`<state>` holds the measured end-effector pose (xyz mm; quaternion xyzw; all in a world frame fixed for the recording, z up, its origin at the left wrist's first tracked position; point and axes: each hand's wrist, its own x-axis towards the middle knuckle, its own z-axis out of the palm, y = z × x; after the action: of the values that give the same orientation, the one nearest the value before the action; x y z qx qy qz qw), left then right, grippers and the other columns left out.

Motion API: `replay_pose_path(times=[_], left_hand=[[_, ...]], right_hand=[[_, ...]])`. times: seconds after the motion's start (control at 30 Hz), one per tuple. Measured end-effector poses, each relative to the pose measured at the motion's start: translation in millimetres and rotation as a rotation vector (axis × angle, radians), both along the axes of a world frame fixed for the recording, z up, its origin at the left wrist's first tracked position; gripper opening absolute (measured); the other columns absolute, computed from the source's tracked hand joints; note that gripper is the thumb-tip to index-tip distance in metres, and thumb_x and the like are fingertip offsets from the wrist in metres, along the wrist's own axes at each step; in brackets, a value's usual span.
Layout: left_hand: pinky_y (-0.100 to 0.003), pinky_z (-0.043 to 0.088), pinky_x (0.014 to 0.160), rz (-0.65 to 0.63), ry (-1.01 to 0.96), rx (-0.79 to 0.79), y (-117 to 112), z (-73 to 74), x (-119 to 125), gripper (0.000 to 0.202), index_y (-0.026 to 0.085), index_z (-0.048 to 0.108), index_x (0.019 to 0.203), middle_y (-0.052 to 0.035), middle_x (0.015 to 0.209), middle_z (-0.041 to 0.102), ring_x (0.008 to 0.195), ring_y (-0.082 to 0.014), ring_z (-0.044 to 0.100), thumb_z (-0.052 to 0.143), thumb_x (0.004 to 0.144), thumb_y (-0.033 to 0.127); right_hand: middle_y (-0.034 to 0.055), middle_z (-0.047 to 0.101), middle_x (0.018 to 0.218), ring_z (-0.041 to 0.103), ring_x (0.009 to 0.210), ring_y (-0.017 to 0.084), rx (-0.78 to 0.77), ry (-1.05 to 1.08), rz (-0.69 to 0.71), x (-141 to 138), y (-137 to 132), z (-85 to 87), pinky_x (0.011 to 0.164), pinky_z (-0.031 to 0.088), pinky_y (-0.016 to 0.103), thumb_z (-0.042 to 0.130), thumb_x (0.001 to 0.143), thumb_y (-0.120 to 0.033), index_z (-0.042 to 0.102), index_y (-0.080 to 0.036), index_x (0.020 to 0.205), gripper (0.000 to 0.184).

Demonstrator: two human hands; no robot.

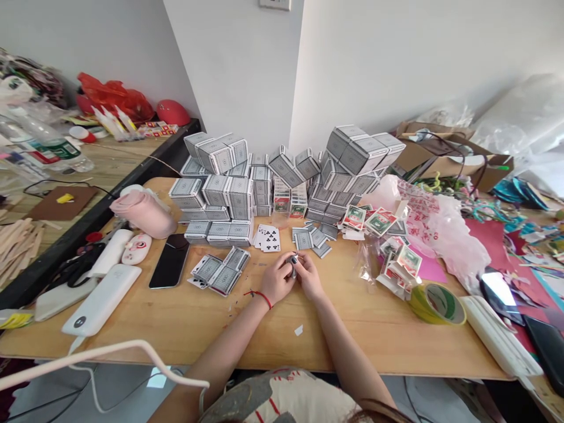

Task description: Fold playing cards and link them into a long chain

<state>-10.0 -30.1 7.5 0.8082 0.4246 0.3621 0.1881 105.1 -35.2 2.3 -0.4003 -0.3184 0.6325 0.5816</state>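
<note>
Left hand (278, 283) and right hand (311, 280) together pinch one small grey piece (292, 265) above the worktop (365, 341). From it: one tape roll (423, 308) at three o'clock, one phone (168, 261) at nine, face-up cards (268, 239) at eleven, count unclear.

A left group of card blocks (218, 205) and a right group of card blocks (355, 151) are standing at the back of the table (352, 335), before the wall (251, 76); boxed decks (298, 208) are sitting between them. Nearer, face-up cards (267, 239) are lying left of a spread of cards (311, 238). In front of these, the left hand (277, 280) and right hand (311, 276) are meeting around an object (294, 265) (too covered to name). Leftward, a card pile (222, 270) is lying beside a phone (168, 261). Rightward, card boxes (403, 261) are lying behind a tape roll (416, 299).
</note>
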Motion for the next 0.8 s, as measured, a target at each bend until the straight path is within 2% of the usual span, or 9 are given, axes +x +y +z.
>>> replay_pose_path(times=[0.1,0.23,0.33,0.47,0.57,0.63,0.7,0.73,0.8], left_hand=[[-0.031,0.047,0.081,-0.013,0.014,-0.011,-0.5,-0.1,0.4,0.021,0.02,0.057,0.083,-0.0061,0.117,0.051,0.098,-0.0181,0.054,0.046,0.07,0.008],[-0.032,0.048,0.079,-0.042,-0.023,-0.027,-1.9,3.7,0.2,0.022,0.019,0.055,0.088,-0.0084,0.118,0.049,0.095,-0.0191,0.055,0.047,0.07,0.01],[-0.033,0.046,0.083,-0.115,-0.079,-0.043,-3.1,11.6,-1.5,0.013,0.018,0.054,0.079,-0.0103,0.118,0.047,0.102,-0.0208,0.052,0.051,0.068,0.011],[-0.036,0.042,0.09,-0.211,-0.11,-0.106,-4.1,22.3,-4.6,0.004,0.018,0.05,0.069,-0.0096,0.122,0.045,0.11,-0.0229,0.045,0.052,0.069,0.014],[-0.038,0.04,0.091,-0.235,-0.185,-0.171,-3.1,22.3,-6.3,0.007,0.017,0.051,0.069,-0.01,0.123,0.044,0.108,-0.0225,0.046,0.05,0.074,0.021],[-0.036,0.041,0.087,-0.191,-0.268,-0.209,-1.0,17.3,-7.3,0.016,0.016,0.051,0.069,-0.0107,0.122,0.044,0.098,-0.0198,0.051,0.046,0.079,0.027],[-0.034,0.044,0.079,-0.047,-0.363,-0.252,2.5,10.3,-8.3,0.027,0.015,0.051,0.066,-0.0107,0.114,0.048,0.083,-0.0159,0.054,0.038,0.083,0.032],[-0.033,0.044,0.076,0.051,-0.405,-0.295,4.7,7.1,-9.0,0.033,0.015,0.049,0.063,-0.0098,0.104,0.053,0.08,-0.0156,0.054,0.033,0.085,0.033],[-0.029,0.046,0.063,0.135,-0.467,-0.458,9.5,3.1,-10.8,0.039,0.016,0.048,0.062,-0.0053,0.075,0.055,0.066,-0.0144,0.053,0.026,0.086,0.037]], right_hand=[[-0.0015,0.063,0.073,0.054,0.056,0.011,0.009,-0.003,-0.003,-1.8,-1.2,2.0,0.053,0.042,0.023,0.064,0.07,-0.033,0.054,-0.021,0.094,0.028],[-0.0009,0.063,0.074,0.054,0.056,0.011,0.025,-0.043,-0.106,-6.2,-3.5,0.9,0.052,0.042,0.023,0.063,0.071,-0.031,0.054,-0.022,0.097,0.029],[0.0003,0.063,0.078,0.056,0.062,0.012,0.011,-0.079,-0.176,-7.1,-4.2,-2.5,0.056,0.044,0.024,0.064,0.07,-0.031,0.054,-0.022,0.101,0.034],[0.0028,0.064,0.087,0.059,0.076,0.014,0.017,-0.106,-0.185,-3.6,-3.2,-5.8,0.066,0.047,0.026,0.061,0.072,-0.033,0.054,-0.021,0.104,0.035],[0.0052,0.064,0.095,0.059,0.085,0.017,0.023,-0.117,-0.179,-0.8,-2.9,-6.9,0.073,0.047,0.028,0.061,0.071,-0.035,0.054,-0.019,0.105,0.038],[0.0072,0.063,0.1,0.059,0.09,0.019,0.031,-0.135,-0.169,-0.3,-3.7,-7.4,0.075,0.048,0.031,0.063,0.07,-0.035,0.052,-0.019,0.108,0.043],[0.009,0.061,0.105,0.058,0.094,0.021,0.059,-0.182,-0.18,-1.0,-5.5,-7.8,0.08,0.047,0.034,0.066,0.067,-0.034,0.049,-0.019,0.112,0.05],[0.0097,0.06,0.108,0.057,0.097,0.022,0.081,-0.212,-0.194,-1.7,-6.4,-7.9,0.082,0.046,0.036,0.067,0.065,-0.033,0.048,-0.019,0.114,0.054],[0.0103,0.058,0.112,0.055,0.102,0.023,0.131,-0.266,-0.221,-3.2,-8.1,-8.2,0.087,0.044,0.037,0.07,0.063,-0.03,0.047,-0.019,0.116,0.06]])
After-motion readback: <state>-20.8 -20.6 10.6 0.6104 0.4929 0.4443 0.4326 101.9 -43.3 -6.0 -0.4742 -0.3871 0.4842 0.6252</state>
